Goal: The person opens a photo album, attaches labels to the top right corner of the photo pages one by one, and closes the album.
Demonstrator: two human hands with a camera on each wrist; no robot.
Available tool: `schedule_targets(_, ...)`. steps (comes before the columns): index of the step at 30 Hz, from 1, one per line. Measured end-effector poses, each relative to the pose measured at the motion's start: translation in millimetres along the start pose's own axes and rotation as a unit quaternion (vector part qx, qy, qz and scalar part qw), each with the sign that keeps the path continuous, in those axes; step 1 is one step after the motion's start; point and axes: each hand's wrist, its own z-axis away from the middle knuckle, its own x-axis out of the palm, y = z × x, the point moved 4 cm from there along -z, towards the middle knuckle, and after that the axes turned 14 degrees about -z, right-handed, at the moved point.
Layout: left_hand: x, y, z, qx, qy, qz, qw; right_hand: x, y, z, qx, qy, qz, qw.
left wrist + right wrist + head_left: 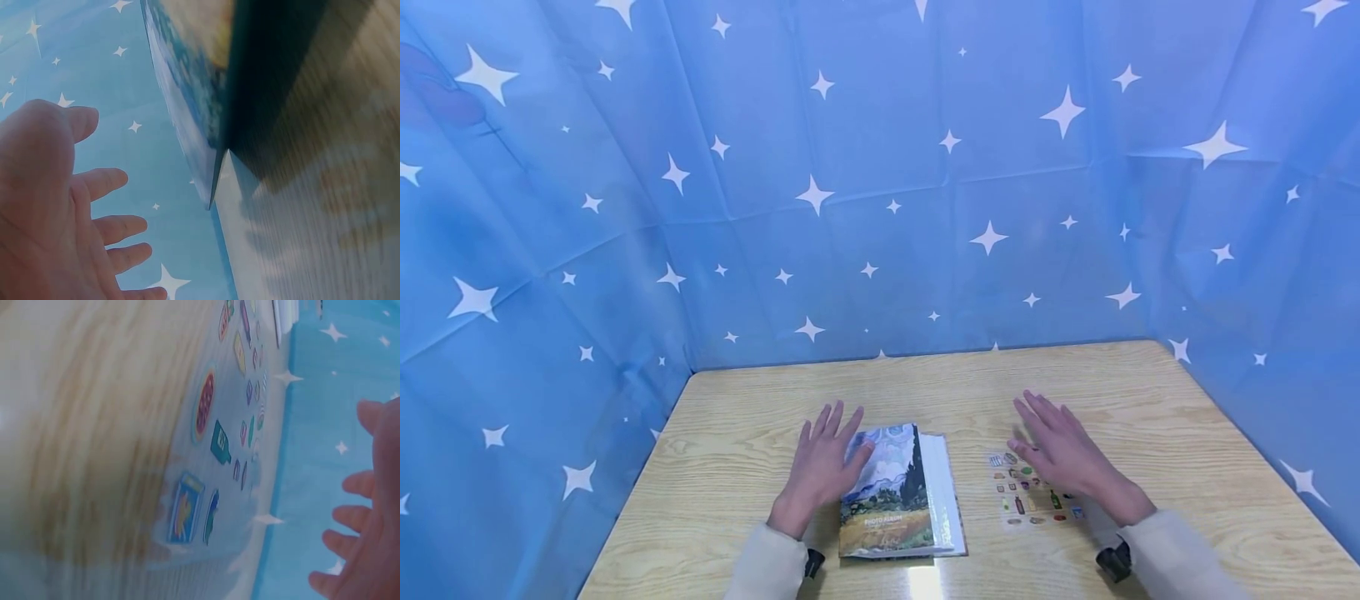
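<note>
A photo album (887,492) with a painted landscape cover lies on the wooden table, its white pages showing along the right side. My left hand (823,462) hovers at the album's left edge, fingers straight and spread, holding nothing. In the left wrist view the album (194,81) stands beside the spread left hand (56,212). To the album's right lies a clear sticker sheet (1033,500) printed with small food and bottle pictures. Above its right part my right hand (1063,450) is held with fingers extended. The right wrist view shows the sheet (212,456) flat on the table, apart from the right hand (369,519).
The light wooden table (760,392) reaches back to a blue curtain (887,167) with white stars, which also hangs along both sides. A dark band (1114,560) sits at the right wrist, by the white sleeve (1172,558).
</note>
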Motion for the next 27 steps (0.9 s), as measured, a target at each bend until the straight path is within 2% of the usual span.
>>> schedule_targets(9, 4.6, 10.2, 0.8, 0.007, -0.009, 0.012, 0.9999, 9, -7, -1.8, -0.001, -0.013, -0.019, 0.9997)
schedule_targets(22, 12.0, 21.7, 1.2, 0.023, -0.015, 0.019, 0.9994, 24, -21, -7.0, -0.02, -0.029, -0.019, 0.9992)
schedule_targets(27, 13.9, 25.1, 0.8, 0.025, -0.027, 0.02, 0.9991, 28, -28, -7.2, -0.036, -0.021, -0.018, 0.999)
